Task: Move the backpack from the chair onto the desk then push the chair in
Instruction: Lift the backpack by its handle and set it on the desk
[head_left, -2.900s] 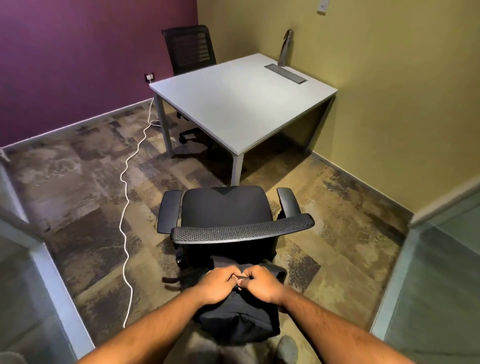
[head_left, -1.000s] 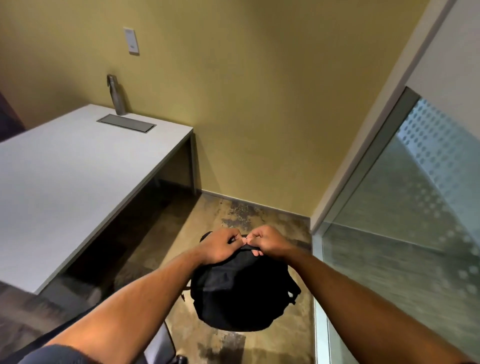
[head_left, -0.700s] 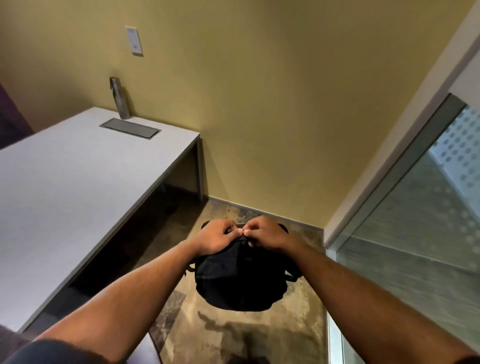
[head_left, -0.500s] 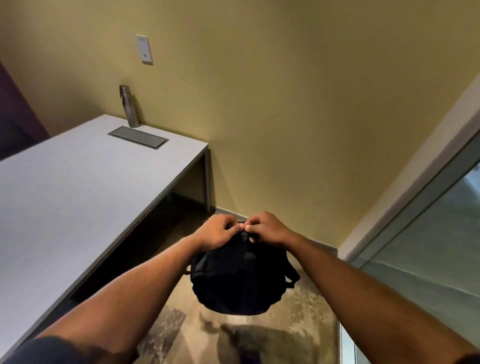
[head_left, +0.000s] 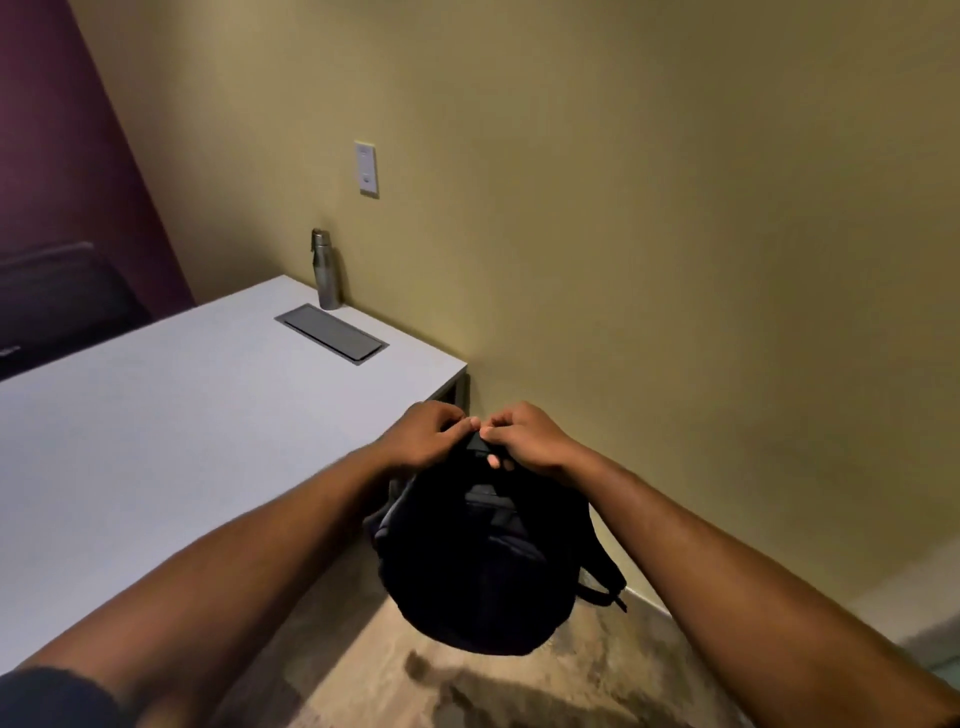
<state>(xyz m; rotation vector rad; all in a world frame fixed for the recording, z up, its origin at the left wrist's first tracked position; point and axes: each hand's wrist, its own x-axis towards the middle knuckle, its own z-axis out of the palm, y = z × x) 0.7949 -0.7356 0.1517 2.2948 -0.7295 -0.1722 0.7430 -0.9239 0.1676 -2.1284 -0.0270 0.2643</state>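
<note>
A black backpack (head_left: 480, 561) hangs in the air above the floor, just off the white desk's (head_left: 156, 441) near right corner. My left hand (head_left: 428, 434) and my right hand (head_left: 524, 439) both grip its top handle, knuckles almost touching. The bag's straps dangle on its right side. The chair I took it from is out of view behind me.
A metal water bottle (head_left: 325, 270) stands at the desk's back edge by the yellow wall, next to a grey cable hatch (head_left: 332, 332). A second black chair (head_left: 57, 301) sits at the desk's far side by the purple wall. A wall switch (head_left: 367, 169) is above.
I have carried the backpack from behind the chair round to the desk's right side and lifted it higher. My view has swung left and up, toward the desk.
</note>
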